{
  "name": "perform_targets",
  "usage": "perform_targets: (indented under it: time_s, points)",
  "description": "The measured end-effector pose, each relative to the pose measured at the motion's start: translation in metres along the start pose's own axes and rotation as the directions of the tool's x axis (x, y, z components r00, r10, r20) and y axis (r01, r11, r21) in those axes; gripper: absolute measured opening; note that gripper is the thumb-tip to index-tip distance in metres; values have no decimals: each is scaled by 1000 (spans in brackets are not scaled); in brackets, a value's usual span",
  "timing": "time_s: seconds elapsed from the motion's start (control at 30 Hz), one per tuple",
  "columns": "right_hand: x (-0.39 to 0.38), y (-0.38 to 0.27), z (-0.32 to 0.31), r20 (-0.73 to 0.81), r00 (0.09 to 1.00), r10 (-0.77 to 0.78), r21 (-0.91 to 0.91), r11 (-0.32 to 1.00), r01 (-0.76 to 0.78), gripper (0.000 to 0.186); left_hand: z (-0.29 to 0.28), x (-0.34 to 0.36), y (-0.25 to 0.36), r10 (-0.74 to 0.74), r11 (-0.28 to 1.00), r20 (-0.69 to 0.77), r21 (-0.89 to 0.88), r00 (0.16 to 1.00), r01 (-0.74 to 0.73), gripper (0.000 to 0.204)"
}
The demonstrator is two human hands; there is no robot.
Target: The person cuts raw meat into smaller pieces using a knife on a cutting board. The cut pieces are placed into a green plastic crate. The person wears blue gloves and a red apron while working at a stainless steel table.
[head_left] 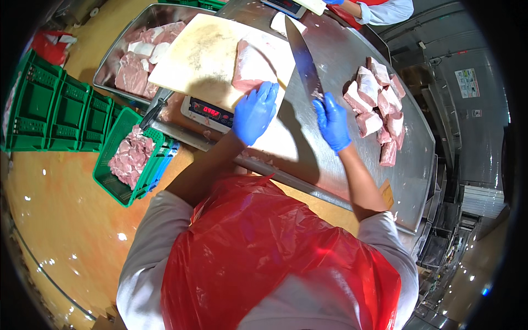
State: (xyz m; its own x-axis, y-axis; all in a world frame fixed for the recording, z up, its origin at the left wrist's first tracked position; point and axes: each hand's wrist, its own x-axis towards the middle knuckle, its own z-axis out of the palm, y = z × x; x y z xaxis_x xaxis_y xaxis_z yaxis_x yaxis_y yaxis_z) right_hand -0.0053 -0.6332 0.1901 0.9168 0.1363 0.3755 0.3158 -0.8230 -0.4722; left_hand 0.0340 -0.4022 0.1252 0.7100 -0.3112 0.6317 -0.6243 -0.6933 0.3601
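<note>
A large piece of raw meat with a pale fat layer (255, 63) lies on the white cutting board (192, 55). My left hand (255, 113), in a blue glove, presses against its near end with the fingers laid flat on it. In my blue-gloved right hand (333, 122) is a large knife (303, 55), gripped by its handle, which the fingers mostly hide. The blade points away from me, raised beside the board's right edge. Just below the board, a digital scale (208, 113) with a lit red display is partly covered by it.
Cut meat chunks (379, 99) are piled on the steel table (352, 181) at right. A metal tub (102, 77) of meat stands far left. Meat trimmings fill a green basket (99, 176), near stacked green crates (33, 110). A knife sharpening steel (155, 110) hangs there. Across the table, a co-worker's sleeve (388, 12) shows.
</note>
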Motion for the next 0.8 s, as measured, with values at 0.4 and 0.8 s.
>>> perform_targets:
  time_s: [0.4, 0.8]
  points:
    - [-32, -8, 36, 50, 998, -39, -77, 996, 43, 17, 13, -7, -96, -34, 998, -274, -59, 961, 19, 28]
    - [77, -83, 86, 416, 901, -127, -220, 947, 235, 21, 9, -20, -89, -216, 949, -332, -292, 918, 118, 19]
